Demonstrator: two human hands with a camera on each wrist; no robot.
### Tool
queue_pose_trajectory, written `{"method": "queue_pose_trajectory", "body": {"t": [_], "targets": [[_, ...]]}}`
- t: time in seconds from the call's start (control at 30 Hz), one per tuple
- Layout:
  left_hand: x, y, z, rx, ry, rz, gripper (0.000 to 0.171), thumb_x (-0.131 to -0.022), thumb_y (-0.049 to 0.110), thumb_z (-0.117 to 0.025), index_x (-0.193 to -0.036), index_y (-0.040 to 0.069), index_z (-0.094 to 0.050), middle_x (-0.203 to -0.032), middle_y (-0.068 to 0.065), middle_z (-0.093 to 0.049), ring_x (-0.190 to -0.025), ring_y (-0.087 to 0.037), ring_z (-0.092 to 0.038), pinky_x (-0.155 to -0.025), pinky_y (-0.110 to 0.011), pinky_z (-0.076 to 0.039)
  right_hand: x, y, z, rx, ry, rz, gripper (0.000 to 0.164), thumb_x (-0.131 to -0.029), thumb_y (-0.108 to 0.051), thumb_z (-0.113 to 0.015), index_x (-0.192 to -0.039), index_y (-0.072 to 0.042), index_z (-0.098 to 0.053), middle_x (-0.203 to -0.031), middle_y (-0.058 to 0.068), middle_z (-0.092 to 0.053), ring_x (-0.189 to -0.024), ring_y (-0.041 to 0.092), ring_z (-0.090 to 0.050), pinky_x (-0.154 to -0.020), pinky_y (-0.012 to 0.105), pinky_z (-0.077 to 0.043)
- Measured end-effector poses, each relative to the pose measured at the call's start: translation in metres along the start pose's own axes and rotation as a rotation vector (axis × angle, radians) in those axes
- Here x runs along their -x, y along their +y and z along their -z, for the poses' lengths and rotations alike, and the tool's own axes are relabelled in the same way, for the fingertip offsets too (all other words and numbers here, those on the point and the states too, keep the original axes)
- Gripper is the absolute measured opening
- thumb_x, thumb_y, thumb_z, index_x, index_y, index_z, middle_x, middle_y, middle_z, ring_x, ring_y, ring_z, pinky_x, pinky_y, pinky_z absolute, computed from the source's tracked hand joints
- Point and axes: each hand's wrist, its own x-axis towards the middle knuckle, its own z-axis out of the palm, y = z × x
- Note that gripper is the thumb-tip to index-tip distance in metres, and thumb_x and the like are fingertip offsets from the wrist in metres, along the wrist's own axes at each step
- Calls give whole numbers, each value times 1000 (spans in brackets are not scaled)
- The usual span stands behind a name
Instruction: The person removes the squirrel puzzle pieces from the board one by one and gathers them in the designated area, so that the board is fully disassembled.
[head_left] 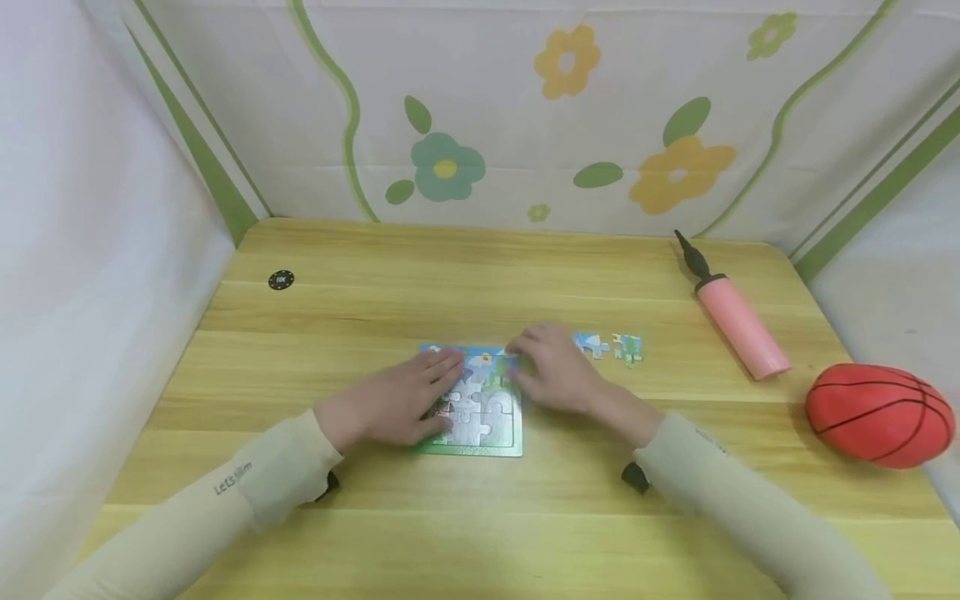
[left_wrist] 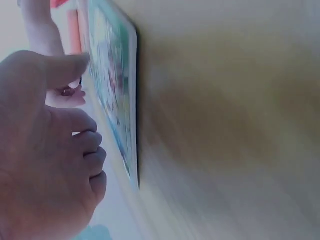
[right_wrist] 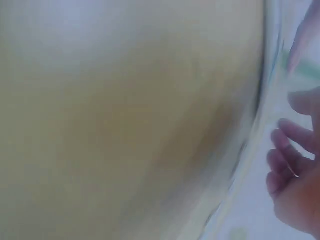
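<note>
A jigsaw puzzle in a tray with a green and blue border [head_left: 480, 451] lies flat on the table. Picture pieces show at its top, and grey, shiny puzzle shapes lie below them. My left hand [head_left: 408, 398] spreads over the tray's left side, hiding part of it; in the left wrist view its thumb [left_wrist: 67, 67] is stretched out and its fingers are slightly bent. At the tray's upper right corner is my right hand [head_left: 555, 368], fingers loosely bent. In the right wrist view a gap shows between its thumb [right_wrist: 302, 102] and fingers, with nothing visible there.
Loose puzzle pieces [head_left: 591, 344] lie right of the right hand, with another piece [head_left: 628, 348] beside them. Farther right are a pink hand pump [head_left: 742, 325] and a red, basketball-patterned ball [head_left: 879, 414]. A black round chip [head_left: 281, 280] lies at the back left.
</note>
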Motion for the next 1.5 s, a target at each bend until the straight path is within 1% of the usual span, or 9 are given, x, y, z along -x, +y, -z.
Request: {"method": "queue_pose_trajectory", "body": {"t": [0.13, 0.23, 0.5, 0.7, 0.87, 1.0, 1.13, 1.27, 1.5], "targets": [[0, 6, -6, 4, -14, -22, 85, -105, 52, -52, -165, 0, -20, -176, -16, -13, -165, -34, -13, -136, -50, -18, 12, -24, -2, 62, -145, 40, 55, -89, -46, -79, -129, -9, -70, -123, 7, -71, -110, 23, -58, -99, 41, -52], [0, 8, -10, -8, -21, -14, 86, -104, 52, -53, -165, 0, -20, -176, -15, -13, -165, -33, -14, -136, -49, -18, 15, -31, -4, 86, -204, 48, 66, -85, -53, -81, -133, -11, -68, -126, 7, -67, -110, 22, -54, -96, 38, -51], [-1, 11, -13, -28, -18, 12, 87, -103, 51, -55, -165, 1, -20, -176, -15, -15, -165, -33, -17, -136, -49, -19, 12, -36, -8, 40, -191, 22, 61, -77, -44, -89, -123, -7, -70, -114, 5, -68, -106, 22, -55, -97, 38, -51], [-1, 13, -11, -46, -45, 23, 87, -104, 52, -52, -165, 1, -18, -177, -14, -13, -165, -32, -14, -137, -48, -17, 7, -38, -8, -25, -247, -55, 65, -78, -40, -90, -127, -4, -67, -121, 9, -67, -111, 24, -54, -100, 39, -51], [-1, 14, -10, -73, -57, 23, 86, -105, 52, -51, -165, 0, -18, -176, -15, -13, -165, -32, -14, -137, -48, -17, 8, -40, -7, -56, -257, -80, 65, -78, -36, -91, -129, -4, -67, -117, 7, -64, -109, 21, -50, -96, 37, -50], [-1, 15, -10, -78, -55, 19, 86, -105, 52, -50, -165, 0, -18, -176, -15, -13, -165, -32, -14, -137, -48, -17, 9, -42, -6, -88, -242, -61, 57, -81, -29, -89, -126, -4, -67, -116, 7, -65, -109, 21, -53, -97, 37, -52], [-1, 16, -11, -76, -51, 19, 86, -105, 52, -50, -165, 0, -18, -176, -15, -12, -165, -32, -13, -137, -47, -16, 10, -44, -5, -130, -222, -2, 29, -89, -15, -80, -114, -5, -69, -110, 9, -74, -106, 25, -67, -96, 41, -59], [0, 17, -11, -74, -49, 19, 86, -105, 52, -50, -165, 0, -19, -176, -15, -12, -165, -32, -13, -137, -47, -16, 10, -46, -5, -102, -223, 66, 7, -93, -7, -72, -100, -8, -70, -96, 7, -78, -90, 21, -74, -85, 35, -63], [0, 17, -13, -66, -47, 20, 86, -105, 52, -52, -165, 1, -19, -177, -14, -13, -166, -31, -13, -137, -48, -17, 10, -56, 1, 25, -215, 190, 14, -91, 4, -71, -100, -6, -69, -72, 2, -69, -61, 8, -55, -60, 17, -50]]}}
